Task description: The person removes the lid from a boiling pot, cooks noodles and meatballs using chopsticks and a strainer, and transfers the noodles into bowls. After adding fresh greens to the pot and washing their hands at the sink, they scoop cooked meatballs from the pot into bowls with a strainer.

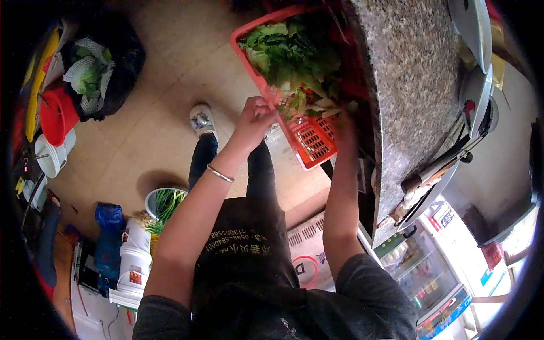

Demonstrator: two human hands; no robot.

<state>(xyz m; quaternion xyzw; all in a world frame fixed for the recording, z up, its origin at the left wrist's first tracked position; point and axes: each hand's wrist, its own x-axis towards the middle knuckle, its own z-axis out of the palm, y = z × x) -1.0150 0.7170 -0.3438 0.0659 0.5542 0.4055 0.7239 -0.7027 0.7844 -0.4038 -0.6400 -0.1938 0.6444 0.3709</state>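
1. With left hand: fingers bent and pressed together, pinching the left rim of the red crate.
2. With right hand: blurred and shadowed, at the right side of the crate near pale leaf pieces; cannot tell finger state or contact.
3. Between hands: slotted crate base, bare toward the near end. Heaped toward the far end: leafy greens.
4. To the right: straight edge of speckled countertop, close beside the crate, with little room on that side.
5. To the left: wide open floor, reaching to a black bag at far left; netted cabbage inside.
6. Beside the bag, farther left: red bucket.
7. At near left, past the left forearm: pale basin holding long green stalks.
8. Nearer still: white tubs, stacked.
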